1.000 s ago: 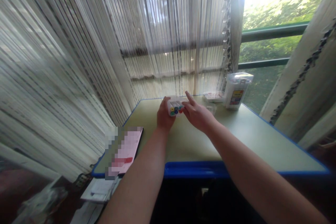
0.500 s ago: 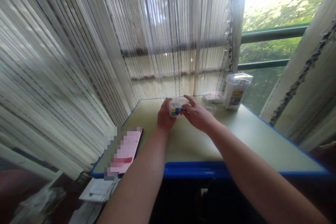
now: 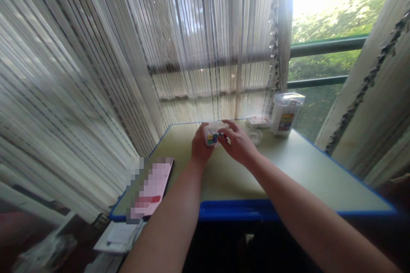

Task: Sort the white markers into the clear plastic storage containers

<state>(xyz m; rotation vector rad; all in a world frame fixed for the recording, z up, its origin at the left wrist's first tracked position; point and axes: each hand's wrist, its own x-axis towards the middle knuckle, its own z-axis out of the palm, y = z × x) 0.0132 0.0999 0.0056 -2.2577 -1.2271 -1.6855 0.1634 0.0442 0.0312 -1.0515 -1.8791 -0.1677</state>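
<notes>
My left hand [image 3: 201, 145] is wrapped round the left side of a clear plastic box [image 3: 211, 129], held above the far part of the table. The box lies tilted with its open end facing me. Round coloured ends of several markers [image 3: 210, 138], yellow, green and blue, show inside it. At the box's right side is my right hand [image 3: 237, 140], its thumb and fingers closed on a red-ended marker [image 3: 225, 137]. The fingers hide most of that marker, and I cannot tell how far it is inside the box.
A clear lid [image 3: 255, 136] lies right of my hands. Behind it is a flat clear case [image 3: 259, 120], beside a tall lidded container [image 3: 286, 115] with a label. A pink tablet-like panel [image 3: 156, 183], partly pixelated, lies at the left of the blue-edged table [image 3: 304, 179].
My right hand has drawn slightly back at the box's mouth, and the red end now shows farther right between its fingers. My left hand still holds the box. The view has shifted a little.
</notes>
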